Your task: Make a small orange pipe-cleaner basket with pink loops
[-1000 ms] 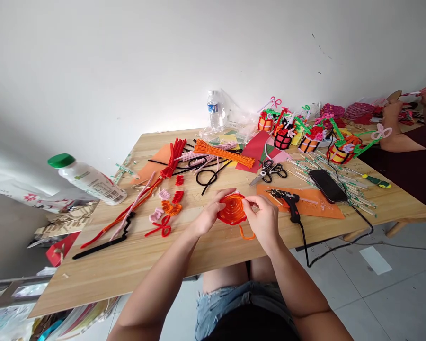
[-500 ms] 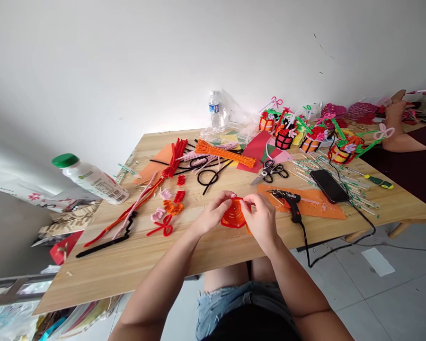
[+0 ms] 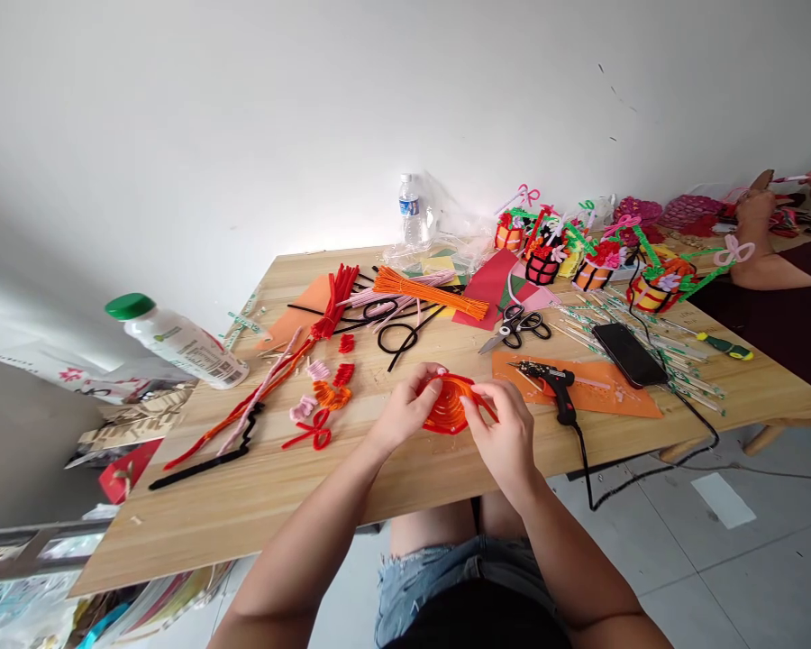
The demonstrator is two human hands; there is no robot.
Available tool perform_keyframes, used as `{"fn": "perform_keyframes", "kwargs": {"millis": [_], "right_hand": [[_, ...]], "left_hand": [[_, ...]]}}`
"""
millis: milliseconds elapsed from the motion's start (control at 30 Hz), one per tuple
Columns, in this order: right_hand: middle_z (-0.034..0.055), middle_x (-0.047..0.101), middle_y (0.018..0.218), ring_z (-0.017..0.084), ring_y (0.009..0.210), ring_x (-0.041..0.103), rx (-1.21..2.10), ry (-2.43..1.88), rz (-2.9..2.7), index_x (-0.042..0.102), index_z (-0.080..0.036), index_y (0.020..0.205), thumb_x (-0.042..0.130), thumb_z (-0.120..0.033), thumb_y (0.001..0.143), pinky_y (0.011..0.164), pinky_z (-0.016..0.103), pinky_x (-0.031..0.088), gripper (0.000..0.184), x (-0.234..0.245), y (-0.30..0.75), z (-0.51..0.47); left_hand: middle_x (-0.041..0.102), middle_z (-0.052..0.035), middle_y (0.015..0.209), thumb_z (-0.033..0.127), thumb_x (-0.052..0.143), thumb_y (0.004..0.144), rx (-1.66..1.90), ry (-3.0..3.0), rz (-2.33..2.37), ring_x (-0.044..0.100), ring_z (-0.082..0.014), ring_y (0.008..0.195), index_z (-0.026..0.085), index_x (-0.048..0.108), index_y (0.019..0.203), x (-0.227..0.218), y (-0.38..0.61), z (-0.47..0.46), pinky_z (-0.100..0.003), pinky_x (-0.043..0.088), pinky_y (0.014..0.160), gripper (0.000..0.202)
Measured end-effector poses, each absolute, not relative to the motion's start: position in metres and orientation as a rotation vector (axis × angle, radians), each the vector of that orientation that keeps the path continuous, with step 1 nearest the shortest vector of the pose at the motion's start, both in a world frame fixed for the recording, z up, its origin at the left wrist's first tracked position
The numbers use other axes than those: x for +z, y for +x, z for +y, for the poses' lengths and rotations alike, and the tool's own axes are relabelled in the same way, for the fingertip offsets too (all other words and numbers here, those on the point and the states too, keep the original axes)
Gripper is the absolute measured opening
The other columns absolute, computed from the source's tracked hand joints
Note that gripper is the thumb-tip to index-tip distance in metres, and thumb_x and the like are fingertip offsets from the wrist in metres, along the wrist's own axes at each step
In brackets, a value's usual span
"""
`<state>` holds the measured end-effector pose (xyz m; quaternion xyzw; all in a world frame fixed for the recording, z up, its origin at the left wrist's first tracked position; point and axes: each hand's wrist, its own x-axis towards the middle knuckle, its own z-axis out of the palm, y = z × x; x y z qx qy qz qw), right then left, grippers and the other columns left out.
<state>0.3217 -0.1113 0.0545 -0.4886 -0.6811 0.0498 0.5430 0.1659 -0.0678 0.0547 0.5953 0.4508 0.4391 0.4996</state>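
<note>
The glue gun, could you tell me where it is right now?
The glue gun lies on an orange sheet just beyond the right hand, short of the scissors.

One bench (image 3: 257,505) carries two bottles: a lying one with a green cap (image 3: 179,338) and a small upright one (image 3: 409,209). One pair of scissors (image 3: 517,327), one glue gun (image 3: 547,379), one phone (image 3: 625,353) and one green-handled tool (image 3: 723,344) lie on it. Four small baskets (image 3: 539,261) stand at the back. One orange coil (image 3: 450,406) sits between two hands, left (image 3: 405,410) and right (image 3: 504,433)
</note>
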Motion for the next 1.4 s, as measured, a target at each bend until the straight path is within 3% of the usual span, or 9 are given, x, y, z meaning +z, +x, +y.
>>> {"fn": "perform_keyframes", "kwargs": {"millis": [167, 333, 567, 667, 833, 967, 1133, 1267, 1400], "right_hand": [[0.0062, 0.067, 0.094, 0.022, 0.101, 0.062, 0.457, -1.051, -1.320, 0.062, -0.024, 0.091, 0.064, -0.022, 0.082, 0.094, 0.043, 0.049, 0.009, 0.050, 0.326, -0.124], [0.0040, 0.070, 0.090, 0.018, 0.084, 0.067, 0.977, -1.029, -1.018, 0.064, -0.022, 0.088, 0.075, -0.033, 0.072, 0.080, 0.036, 0.055, 0.022, 0.048, 0.333, -0.115], [-0.0015, 0.069, 0.073, 0.020, 0.084, 0.069, 1.332, -0.790, -0.787, 0.064, -0.025, 0.081, 0.082, -0.034, 0.061, 0.087, 0.042, 0.053, 0.029, 0.059, 0.343, -0.106], [-0.0035, 0.065, 0.069, 0.020, 0.082, 0.068, 1.463, -0.733, -0.768, 0.064, -0.026, 0.082, 0.081, -0.034, 0.060, 0.081, 0.039, 0.054, 0.028, 0.060, 0.353, -0.105], [0.0020, 0.070, 0.083, 0.018, 0.079, 0.067, 1.090, -1.292, -1.085, 0.063, -0.022, 0.089, 0.068, -0.030, 0.071, 0.068, 0.031, 0.053, 0.020, 0.042, 0.383, -0.076], [0.0092, 0.073, 0.094, 0.020, 0.087, 0.068, 0.631, -1.958, -1.526, 0.067, -0.016, 0.091, 0.061, -0.015, 0.077, 0.076, 0.029, 0.050, 0.016, 0.028, 0.396, -0.049], [0.0152, 0.072, 0.097, 0.027, 0.098, 0.065, 0.506, -2.116, -1.729, 0.070, -0.014, 0.090, 0.057, -0.003, 0.075, 0.082, 0.033, 0.046, 0.022, 0.027, 0.389, -0.043], [0.0147, 0.068, 0.109, 0.025, 0.104, 0.062, 0.454, -2.138, -1.844, 0.066, -0.013, 0.105, 0.055, 0.000, 0.076, 0.086, 0.030, 0.044, 0.033, 0.028, 0.393, -0.042], [0.0147, 0.068, 0.107, 0.024, 0.103, 0.062, 0.427, -2.135, -1.882, 0.062, -0.010, 0.113, 0.054, 0.000, 0.077, 0.087, 0.030, 0.044, 0.038, 0.027, 0.401, -0.039]], "left_hand": [[0.062, -0.0031, 0.088, 0.050, 0.056, 0.079, 1.146, 1.439, 1.142, 0.055, -0.0154, 0.075, 0.019, 0.055, 0.096, 0.055, 0.167, -0.068, -0.028, 0.045, 0.069, 0.036], [0.062, -0.0031, 0.090, 0.051, 0.055, 0.080, 1.144, 1.414, 1.093, 0.056, -0.0152, 0.076, 0.019, 0.055, 0.095, 0.057, 0.168, -0.069, -0.028, 0.046, 0.071, 0.036], [0.063, -0.0037, 0.094, 0.050, 0.056, 0.079, 1.174, 1.378, 1.066, 0.056, -0.0163, 0.080, 0.019, 0.055, 0.095, 0.056, 0.167, -0.069, -0.029, 0.046, 0.075, 0.035], [0.063, -0.0033, 0.093, 0.050, 0.056, 0.078, 1.171, 1.339, 1.056, 0.056, -0.0161, 0.079, 0.019, 0.056, 0.095, 0.056, 0.164, -0.069, -0.028, 0.046, 0.073, 0.035], [0.060, -0.0008, 0.084, 0.050, 0.058, 0.076, 1.125, 1.308, 1.077, 0.052, -0.0131, 0.069, 0.019, 0.056, 0.094, 0.057, 0.162, -0.067, -0.024, 0.042, 0.062, 0.036], [0.058, 0.0004, 0.080, 0.052, 0.060, 0.074, 1.109, 1.296, 1.095, 0.049, -0.0114, 0.065, 0.018, 0.056, 0.093, 0.060, 0.163, -0.066, -0.023, 0.041, 0.060, 0.039], [0.060, -0.0001, 0.082, 0.054, 0.060, 0.071, 1.102, 1.279, 1.121, 0.051, -0.0119, 0.066, 0.018, 0.056, 0.092, 0.061, 0.164, -0.066, -0.024, 0.042, 0.062, 0.041], [0.059, 0.0007, 0.080, 0.052, 0.062, 0.070, 1.110, 1.254, 1.099, 0.050, -0.0111, 0.066, 0.018, 0.056, 0.090, 0.061, 0.164, -0.065, -0.023, 0.042, 0.062, 0.040], [0.058, 0.0012, 0.077, 0.051, 0.062, 0.070, 1.087, 1.250, 1.088, 0.049, -0.0109, 0.063, 0.018, 0.055, 0.090, 0.064, 0.165, -0.066, -0.023, 0.042, 0.060, 0.039]]}}
